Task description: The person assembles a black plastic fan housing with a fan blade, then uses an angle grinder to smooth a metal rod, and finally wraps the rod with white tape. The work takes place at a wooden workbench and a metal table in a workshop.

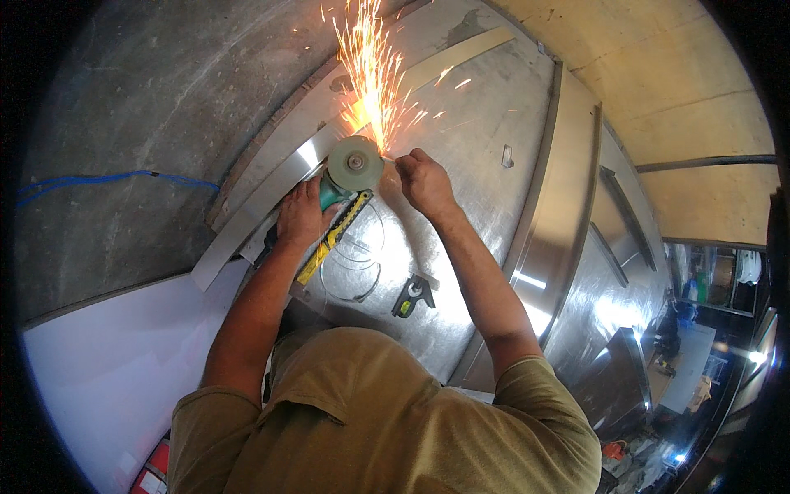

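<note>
- Nearest the body, a small black tool head with a green vial [403, 305] lies on the metal worktop [485, 107]; to its left is a loop of thin wire [360, 298].
- Beyond the wire, a yellow-and-black bar [333, 239] lies slanting beside the left forearm.
- The left hand [301, 216] is curled around the green body of an angle grinder [331, 192], thumb toward the bar; part of its grip is hidden.
- The right hand [424, 183] is nearly a fist, thumb and forefinger pinched on a thin piece [389, 158] at the right edge of the grinder's disc [355, 163].
- Farther off, orange sparks [370, 74] fan away from the disc, past a long metal strip [271, 183].
</note>
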Available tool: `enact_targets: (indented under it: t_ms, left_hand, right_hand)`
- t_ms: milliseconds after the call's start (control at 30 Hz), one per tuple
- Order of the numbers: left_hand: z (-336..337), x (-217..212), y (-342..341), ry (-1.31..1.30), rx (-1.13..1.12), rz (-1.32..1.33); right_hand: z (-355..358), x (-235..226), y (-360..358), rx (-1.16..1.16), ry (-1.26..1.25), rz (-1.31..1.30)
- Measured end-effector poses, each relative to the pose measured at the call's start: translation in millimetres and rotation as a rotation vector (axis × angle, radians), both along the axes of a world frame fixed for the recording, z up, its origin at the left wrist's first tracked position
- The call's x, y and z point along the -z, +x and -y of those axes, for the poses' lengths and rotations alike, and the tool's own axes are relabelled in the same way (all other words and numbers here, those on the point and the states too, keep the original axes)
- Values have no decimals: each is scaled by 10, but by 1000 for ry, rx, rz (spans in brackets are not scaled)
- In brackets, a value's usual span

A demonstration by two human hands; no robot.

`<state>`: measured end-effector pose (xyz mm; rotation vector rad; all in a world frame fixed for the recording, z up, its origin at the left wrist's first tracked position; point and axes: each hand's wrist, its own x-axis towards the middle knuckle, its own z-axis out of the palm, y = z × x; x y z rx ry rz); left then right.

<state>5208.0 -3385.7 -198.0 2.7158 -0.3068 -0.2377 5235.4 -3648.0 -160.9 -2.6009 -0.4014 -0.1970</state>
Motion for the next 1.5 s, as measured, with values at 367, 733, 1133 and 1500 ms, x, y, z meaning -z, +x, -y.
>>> enact_targets:
  t_ms: [367,733,1133,1500]
  left_hand:
    - [7,-18,2,-17,-12,-31]
    - [-6,43,-7,-23,10,69]
    - [-15,63,-16,-20,36,181]
    - [3,107,-18,48,8,110]
  right_hand:
    - [-5,8,19,35,-9,-55]
    - [-31,-26,89,97,56,-220]
    - [-22,100,110,169,391,-383]
    - [-82,-888,-710,-80,1098,-298]
